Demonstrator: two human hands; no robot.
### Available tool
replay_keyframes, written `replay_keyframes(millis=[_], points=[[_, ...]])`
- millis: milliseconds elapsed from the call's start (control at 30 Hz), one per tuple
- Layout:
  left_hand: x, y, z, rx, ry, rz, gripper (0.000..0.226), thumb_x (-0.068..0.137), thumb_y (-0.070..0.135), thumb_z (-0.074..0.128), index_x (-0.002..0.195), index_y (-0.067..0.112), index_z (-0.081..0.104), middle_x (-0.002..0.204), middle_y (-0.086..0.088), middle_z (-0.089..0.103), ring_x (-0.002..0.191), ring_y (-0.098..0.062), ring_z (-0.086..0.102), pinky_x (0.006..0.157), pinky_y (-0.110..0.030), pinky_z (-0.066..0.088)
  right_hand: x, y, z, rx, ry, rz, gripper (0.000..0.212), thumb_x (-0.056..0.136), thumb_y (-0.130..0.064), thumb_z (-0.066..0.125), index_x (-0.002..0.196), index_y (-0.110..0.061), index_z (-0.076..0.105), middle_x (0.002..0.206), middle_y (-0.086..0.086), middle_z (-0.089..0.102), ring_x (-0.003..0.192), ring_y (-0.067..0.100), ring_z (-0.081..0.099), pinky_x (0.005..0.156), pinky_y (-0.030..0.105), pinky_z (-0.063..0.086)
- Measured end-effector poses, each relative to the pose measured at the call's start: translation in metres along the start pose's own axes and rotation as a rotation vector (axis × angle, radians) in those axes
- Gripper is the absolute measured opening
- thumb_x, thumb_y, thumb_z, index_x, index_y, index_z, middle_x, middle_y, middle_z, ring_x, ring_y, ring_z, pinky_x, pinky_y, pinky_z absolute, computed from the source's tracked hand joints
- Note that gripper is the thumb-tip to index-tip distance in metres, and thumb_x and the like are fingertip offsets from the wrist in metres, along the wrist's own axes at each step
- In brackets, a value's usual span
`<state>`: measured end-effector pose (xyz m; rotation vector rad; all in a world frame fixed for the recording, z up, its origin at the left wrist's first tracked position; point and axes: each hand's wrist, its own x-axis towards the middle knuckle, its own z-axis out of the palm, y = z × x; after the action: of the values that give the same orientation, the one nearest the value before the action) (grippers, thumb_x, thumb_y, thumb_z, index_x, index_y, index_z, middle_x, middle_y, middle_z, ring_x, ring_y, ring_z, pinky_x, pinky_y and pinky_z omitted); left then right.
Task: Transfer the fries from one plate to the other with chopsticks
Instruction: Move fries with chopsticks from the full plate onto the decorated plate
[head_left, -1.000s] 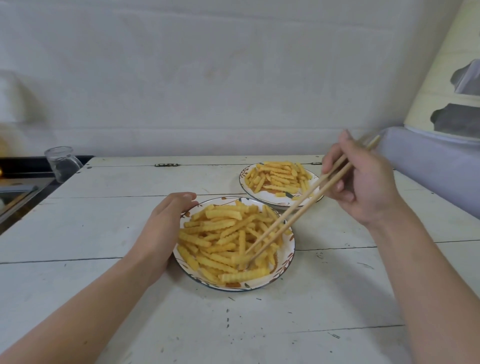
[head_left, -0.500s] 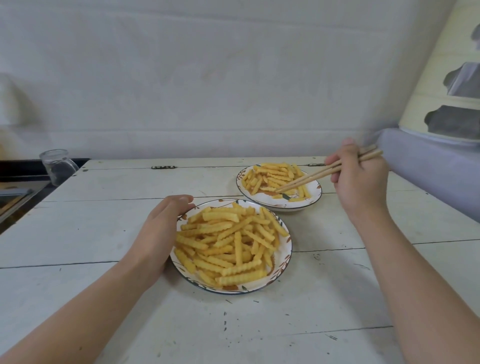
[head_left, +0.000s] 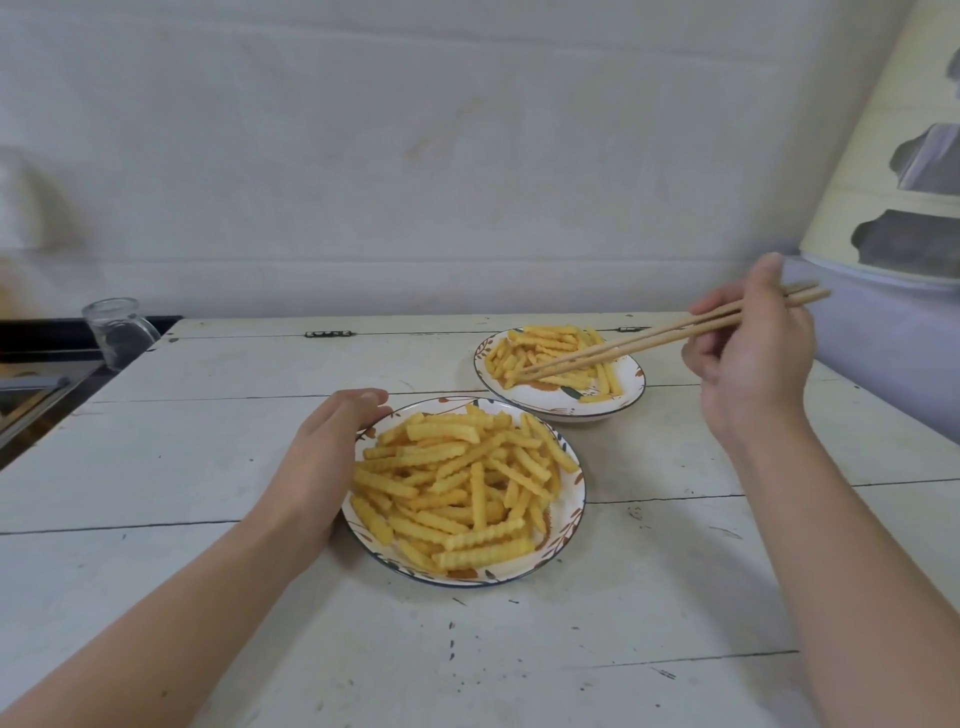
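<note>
A scuffed white plank table (head_left: 675, 597) stands against a white wall (head_left: 415, 156).

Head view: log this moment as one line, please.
left hand: rests against near plate rim | right hand: grips chopsticks | tips: over far plate, among fries | near plate: heaped

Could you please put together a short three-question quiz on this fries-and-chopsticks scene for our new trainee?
1. True or false: the left hand holds the chopsticks.
2. Over which plate are the chopstick tips: A) near plate, B) far plate, C) neither?
3. Fill in: a clear ____ stands at the table's far left corner.

Key
1. False; the right hand grips them, while the left rests against the near plate's rim.
2. B
3. glass jar
</note>
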<state>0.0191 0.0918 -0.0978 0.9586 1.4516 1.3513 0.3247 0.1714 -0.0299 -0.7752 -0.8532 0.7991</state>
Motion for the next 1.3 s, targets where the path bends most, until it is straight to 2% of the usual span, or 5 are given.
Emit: replay_keyframes(millis=[300,500,600,1000,1300], points=[[0.002,-0.001,0.000,0.002,-0.007,0.003,0.038,0.082,0.050,0.058,0.111,0.037,0.077,0.121,0.013,0.077,0.125,-0.012,0.064,0.117,-0.054,0.046,-0.028,-0.004,0.015,0.006,-0.544,0.179,0.052,0.094,-0.041,0.049,0.054,-0.011,0.064,0.044,0.007,0.037,0.033,0.010,0.029,0.036,0.013,0.019],[0.004,-0.003,0.000,0.017,-0.012,0.013,0.039,0.078,0.052,0.057,0.110,0.040,0.077,0.123,0.015,0.076,0.129,-0.010,0.061,0.118,-0.055,0.044,-0.010,-0.006,0.007,0.076,-0.151,0.074,0.051,0.104,-0.032,0.050,0.058,-0.013,0.059,0.055,0.000,0.050,0.041,0.009,0.032,0.040,0.020,0.016],[0.004,-0.004,-0.001,0.016,-0.016,0.015,0.034,0.078,0.053,0.058,0.104,0.044,0.079,0.122,0.016,0.076,0.130,-0.012,0.061,0.117,-0.055,0.044,0.000,0.000,-0.005,-0.260,0.051,-0.167,0.053,0.104,-0.041,0.047,0.058,-0.019,0.058,0.051,-0.010,0.051,0.048,0.009,0.039,0.049,0.026,0.032],[0.006,-0.006,-0.001,0.021,-0.012,0.023,0.034,0.079,0.050,0.057,0.104,0.042,0.079,0.120,0.016,0.077,0.127,-0.012,0.064,0.117,-0.054,0.045,0.013,0.005,-0.019,-0.671,0.029,-0.297,0.050,0.105,-0.038,0.045,0.062,-0.019,0.064,0.050,-0.015,0.055,0.052,-0.002,0.051,0.067,0.025,0.038],[0.006,-0.006,-0.001,0.007,-0.017,0.025,0.034,0.078,0.049,0.057,0.104,0.041,0.079,0.122,0.014,0.076,0.128,-0.010,0.062,0.117,-0.054,0.045,0.010,0.007,-0.014,-0.513,0.071,-0.256,0.060,0.104,-0.048,0.038,0.056,-0.020,0.059,0.057,0.000,0.053,0.050,0.009,0.046,0.060,0.029,0.039]])
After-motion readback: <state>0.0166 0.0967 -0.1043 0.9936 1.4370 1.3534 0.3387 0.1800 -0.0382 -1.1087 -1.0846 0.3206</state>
